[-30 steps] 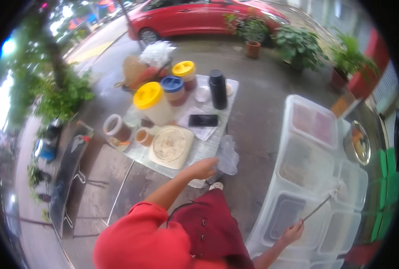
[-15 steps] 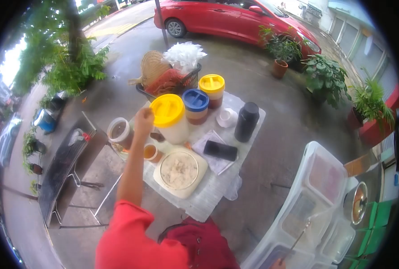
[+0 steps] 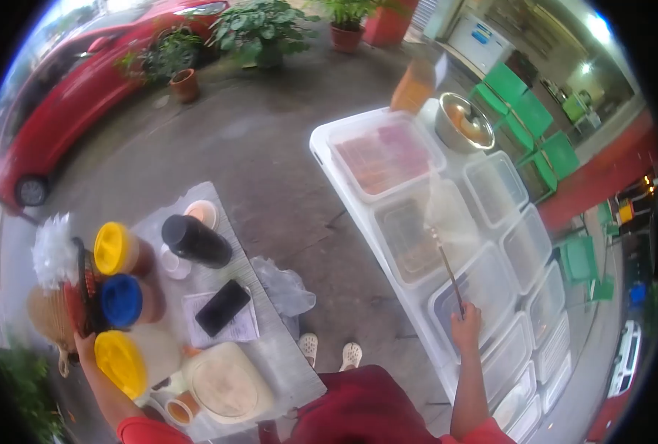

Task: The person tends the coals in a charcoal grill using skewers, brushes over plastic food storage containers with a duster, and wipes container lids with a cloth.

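My right hand [image 3: 466, 324] is closed round a thin stick [image 3: 451, 277] with a pale tip, above the lidded clear plastic containers [image 3: 473, 288] on the right table. At far left my left hand [image 3: 85, 346] is beside the yellow-lidded jar [image 3: 120, 364] and against the dark basket [image 3: 85, 285]; its fingers are blurred and partly hidden. Near it are a blue-lidded jar [image 3: 122, 300], another yellow-lidded jar [image 3: 114, 248] and a woven fan [image 3: 48, 314]. A squarish lidded tub [image 3: 229, 382] and an open orange-brown cup [image 3: 181, 408] stand on the left table.
A black phone [image 3: 223, 308] lies on a cloth, near a black flask [image 3: 196, 241]. A plastic bag [image 3: 284, 288] hangs at the left table's edge. A metal bowl [image 3: 464, 123] stands at the right table's far end. Beyond are potted plants, a red car [image 3: 85, 89] and green chairs [image 3: 510, 96].
The view has swung right, bringing more of the container table into sight. My left hand has moved from the plastic bag, past the large yellow lid, to the basket. My right hand still holds the stick.
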Available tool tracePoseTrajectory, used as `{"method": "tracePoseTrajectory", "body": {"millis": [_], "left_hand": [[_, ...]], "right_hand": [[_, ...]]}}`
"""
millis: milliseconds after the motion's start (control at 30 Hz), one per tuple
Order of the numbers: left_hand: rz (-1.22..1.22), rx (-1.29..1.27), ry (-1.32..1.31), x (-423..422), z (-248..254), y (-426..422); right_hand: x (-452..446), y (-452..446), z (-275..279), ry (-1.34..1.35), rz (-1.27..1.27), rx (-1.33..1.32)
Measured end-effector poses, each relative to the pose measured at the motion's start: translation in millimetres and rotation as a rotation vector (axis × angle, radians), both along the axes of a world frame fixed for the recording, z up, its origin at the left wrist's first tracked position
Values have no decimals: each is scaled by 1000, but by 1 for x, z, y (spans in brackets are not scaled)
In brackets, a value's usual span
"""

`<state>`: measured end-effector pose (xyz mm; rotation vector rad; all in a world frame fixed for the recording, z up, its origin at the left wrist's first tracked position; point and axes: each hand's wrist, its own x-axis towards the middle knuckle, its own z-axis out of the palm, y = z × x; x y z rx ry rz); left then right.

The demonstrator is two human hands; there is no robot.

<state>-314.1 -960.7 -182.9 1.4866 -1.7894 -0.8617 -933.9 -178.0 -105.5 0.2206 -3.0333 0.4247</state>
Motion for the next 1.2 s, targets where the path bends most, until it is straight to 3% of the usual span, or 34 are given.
{"method": "tracePoseTrajectory", "body": {"millis": [133, 267, 367, 433, 500, 633, 667, 733, 800, 867, 933, 1000, 1067, 1100, 1167, 1200], "left_hand": [[83, -24, -531, -3, 24, -11], [269, -340, -253, -12, 39, -9], [614, -489, -255, -12, 87, 2], [696, -615, -354, 7, 119, 13], [665, -729, -217, -10, 157, 38], [276, -669, 203, -152, 214, 167], [146, -588, 306, -201, 221, 217], [-186, -317, 505, -314, 218, 334], [-550, 57, 604, -406, 207, 452], [-909, 489, 595, -473, 183, 564], [-1137, 789, 350, -514, 146, 643], [-1317, 849, -6, -541, 135, 669], [-1653, 635, -70, -570, 158, 686], [-1790, 513, -103, -582, 172, 688], [-1704, 135, -102, -597, 135, 667], [-1508, 295, -156, -611, 122, 650]], "right_hand": [[6, -7, -2, 29, 69, -88], [-4, -8, 9, 32, 33, -98], [-15, 10, 4, 51, 36, -98], [-22, 16, -4, 80, 93, -104], [-24, 10, 8, 29, 90, -194], [-18, -21, 24, -142, 297, -518], [-10, -36, 44, -304, 353, -618], [2, -56, 51, -751, 504, -929], [12, -61, 66, -1030, 611, -1199], [14, -56, 73, -1073, 574, -1607], [3, -21, 46, -829, 363, -1431], [-35, 36, 53, -934, 115, -1264], [-48, 89, 65, -726, -97, -1587], [-57, 114, 61, -559, -313, -1498], [-71, 158, 69, -435, -399, -1532], [-77, 172, 69, -419, -465, -1539]]}}
